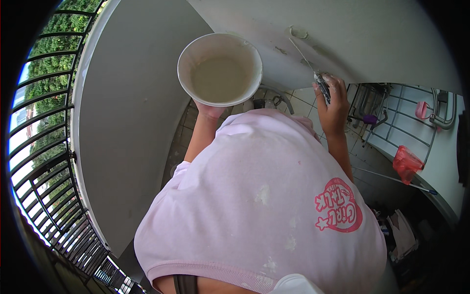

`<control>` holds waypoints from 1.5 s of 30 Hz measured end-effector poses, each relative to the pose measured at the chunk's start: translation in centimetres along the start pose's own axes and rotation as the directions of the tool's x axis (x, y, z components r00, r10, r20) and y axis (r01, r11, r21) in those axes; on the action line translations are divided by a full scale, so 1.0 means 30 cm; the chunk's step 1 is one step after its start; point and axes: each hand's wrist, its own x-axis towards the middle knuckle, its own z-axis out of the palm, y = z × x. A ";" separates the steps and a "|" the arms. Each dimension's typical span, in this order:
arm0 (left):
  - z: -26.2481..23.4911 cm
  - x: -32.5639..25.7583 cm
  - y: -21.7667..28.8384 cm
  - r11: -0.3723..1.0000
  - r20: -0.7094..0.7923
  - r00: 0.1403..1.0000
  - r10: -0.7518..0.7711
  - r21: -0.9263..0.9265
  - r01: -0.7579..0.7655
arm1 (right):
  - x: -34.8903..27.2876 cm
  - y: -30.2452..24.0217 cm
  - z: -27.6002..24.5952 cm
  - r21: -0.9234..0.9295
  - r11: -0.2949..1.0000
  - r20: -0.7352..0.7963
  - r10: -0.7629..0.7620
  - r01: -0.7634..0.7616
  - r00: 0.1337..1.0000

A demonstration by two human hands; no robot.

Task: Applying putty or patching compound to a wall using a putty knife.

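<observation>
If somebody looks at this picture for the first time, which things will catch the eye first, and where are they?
The round white bucket of pale, creamy liquid stands out first, held up from below by the left hand at top centre. To its right, the right hand presses a paint-smeared scraper against the grey-white wall, beside some chipped patches. The paint-spotted pink shirt fills the lower middle, and a black railing with green trees behind curves down the left edge.
</observation>
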 end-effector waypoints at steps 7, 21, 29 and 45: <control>-0.050 -0.024 0.051 0.999 0.072 0.997 -0.034 0.031 0.032 | -0.004 -0.094 0.061 0.229 0.913 0.156 0.306 -0.336 0.939; -0.047 0.008 0.067 0.981 -0.001 1.000 -0.011 0.196 0.011 | -0.017 -0.188 -0.001 0.139 0.834 0.159 0.514 -0.534 0.843; -0.012 0.027 0.081 0.995 0.010 0.999 -0.033 0.098 0.032 | 0.027 -0.194 0.054 0.114 0.888 0.126 0.431 -0.445 0.893; 0.045 0.007 0.101 0.978 -0.052 0.992 0.116 0.182 -0.105 | -0.034 -0.153 -0.059 0.132 0.897 0.115 0.408 -0.421 0.906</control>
